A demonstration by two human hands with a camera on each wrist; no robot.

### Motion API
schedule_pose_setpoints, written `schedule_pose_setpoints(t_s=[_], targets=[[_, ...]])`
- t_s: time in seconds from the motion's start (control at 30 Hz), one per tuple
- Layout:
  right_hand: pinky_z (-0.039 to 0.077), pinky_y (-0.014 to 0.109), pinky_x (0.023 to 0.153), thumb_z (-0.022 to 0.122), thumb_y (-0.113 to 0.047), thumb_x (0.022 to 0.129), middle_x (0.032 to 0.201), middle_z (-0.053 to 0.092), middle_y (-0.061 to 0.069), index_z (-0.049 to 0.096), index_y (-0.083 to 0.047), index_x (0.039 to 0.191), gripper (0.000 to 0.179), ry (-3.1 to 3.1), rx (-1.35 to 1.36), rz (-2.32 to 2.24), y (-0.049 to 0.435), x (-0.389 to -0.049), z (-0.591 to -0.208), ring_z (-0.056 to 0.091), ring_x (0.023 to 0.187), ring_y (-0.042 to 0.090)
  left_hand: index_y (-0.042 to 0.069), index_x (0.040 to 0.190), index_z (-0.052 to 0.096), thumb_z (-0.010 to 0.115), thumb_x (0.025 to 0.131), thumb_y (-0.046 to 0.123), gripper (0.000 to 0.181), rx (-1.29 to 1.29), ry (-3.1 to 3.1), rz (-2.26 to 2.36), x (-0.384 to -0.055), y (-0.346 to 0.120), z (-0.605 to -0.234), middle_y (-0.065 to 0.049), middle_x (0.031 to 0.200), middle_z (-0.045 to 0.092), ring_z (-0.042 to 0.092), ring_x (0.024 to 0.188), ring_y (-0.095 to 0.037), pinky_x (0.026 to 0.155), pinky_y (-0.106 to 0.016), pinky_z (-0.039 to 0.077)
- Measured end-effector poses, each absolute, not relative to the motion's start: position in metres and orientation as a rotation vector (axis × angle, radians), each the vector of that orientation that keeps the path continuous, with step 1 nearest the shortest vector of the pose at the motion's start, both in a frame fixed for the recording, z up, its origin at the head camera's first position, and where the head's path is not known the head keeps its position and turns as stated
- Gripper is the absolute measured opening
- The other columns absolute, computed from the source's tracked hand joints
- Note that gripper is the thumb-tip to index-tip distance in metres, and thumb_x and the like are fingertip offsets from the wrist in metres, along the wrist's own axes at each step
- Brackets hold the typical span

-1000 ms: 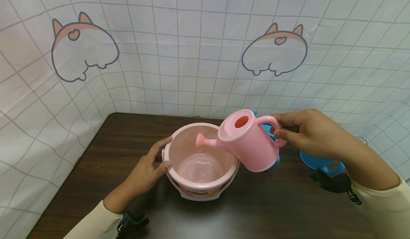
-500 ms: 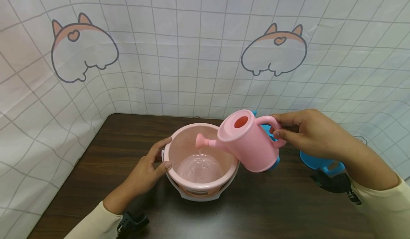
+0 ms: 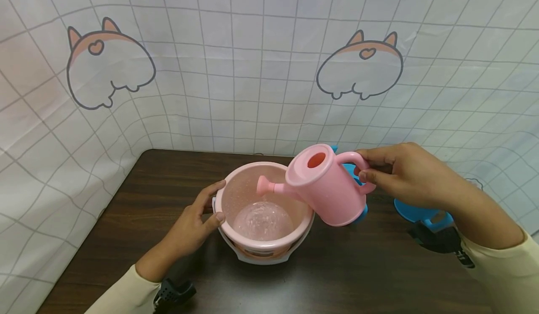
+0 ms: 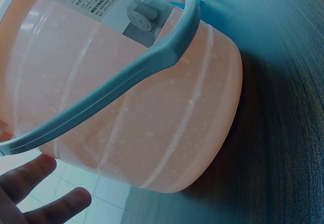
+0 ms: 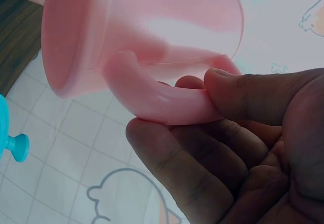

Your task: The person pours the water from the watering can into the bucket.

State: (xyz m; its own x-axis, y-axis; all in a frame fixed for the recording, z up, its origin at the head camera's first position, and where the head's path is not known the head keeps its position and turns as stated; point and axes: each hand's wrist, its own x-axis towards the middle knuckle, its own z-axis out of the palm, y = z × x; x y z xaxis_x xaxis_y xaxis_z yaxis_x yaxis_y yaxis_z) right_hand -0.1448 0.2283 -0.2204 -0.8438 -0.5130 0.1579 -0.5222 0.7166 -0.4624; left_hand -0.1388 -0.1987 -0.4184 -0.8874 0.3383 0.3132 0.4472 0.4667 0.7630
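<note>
In the head view a pale pink bucket (image 3: pixel 264 244) stands on the table with some rippling water (image 3: pixel 263 220) inside. My left hand (image 3: pixel 191 225) rests on its left rim, thumb and forefinger spread; in the left wrist view two straight fingers (image 4: pixel 63 206) show beside the wall, near the grey carry handle (image 4: pixel 116 84). My right hand (image 3: pixel 414 173) holds a pink watering can (image 3: pixel 330 190) by its handle (image 5: pixel 167 105), thumb on one side and curled fingers on the other. The can tilts left, its sprinkler head (image 3: pixel 264 186) over the bucket's opening, above the rippling water.
A blue item (image 3: pixel 353 170) is mostly hidden behind the can. Farther right, a blue vessel with a handle (image 3: pixel 440 221) sits partly behind my right wrist. The dark wooden table (image 3: pixel 151 187) meets a white grid-patterned curtain (image 3: pixel 244 70) at its back and left edges.
Both hands, the bucket and the can hold nearly the same positions. The ripples on the water in the bucket shift from frame to frame.
</note>
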Motion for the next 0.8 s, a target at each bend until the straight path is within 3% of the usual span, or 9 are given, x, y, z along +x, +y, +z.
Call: schedule_pose_setpoints(t_s=[0.17, 0.37, 0.8], targets=[[0.05, 0.027, 0.061, 0.072, -0.012, 0.097, 0.095, 0.074, -0.008, 0.073, -0.016, 0.13, 0.034, -2.889, 0.88, 0.79, 0.2282, -0.1451, -0.2203, 0.066, 0.073, 0.006, 0.032, 0.159, 0.031, 0.058, 0.102, 0.046, 0.065, -0.702, -2.584, -1.395, -0.1386, -0.1985, -0.4189, -0.01, 0.124, 0.069, 0.066, 0.113, -0.033, 0.086, -0.063, 0.05], [0.055, 0.028, 0.069, 0.068, -0.012, 0.1, 0.09, 0.073, -0.01, 0.073, -0.019, 0.129, 0.03, -2.922, 0.858, 0.816, 0.2277, -0.1447, -0.2198, 0.071, 0.073, 0.002, 0.032, 0.159, 0.031, 0.058, 0.102, 0.046, 0.065, -0.709, -2.575, -1.409, -0.1386, -0.1983, -0.4189, -0.011, 0.125, 0.068, 0.066, 0.114, -0.034, 0.086, -0.064, 0.049], [0.053, 0.028, 0.067, 0.065, -0.011, 0.101, 0.09, 0.074, -0.012, 0.075, -0.02, 0.124, 0.026, -2.907, 0.885, 0.825, 0.2278, -0.145, -0.2202, 0.071, 0.075, 0.003, 0.032, 0.159, 0.032, 0.056, 0.102, 0.05, 0.065, -0.699, -2.58, -1.409, -0.1378, -0.1978, -0.4171, -0.012, 0.124, 0.068, 0.066, 0.112, -0.034, 0.087, -0.066, 0.048]])
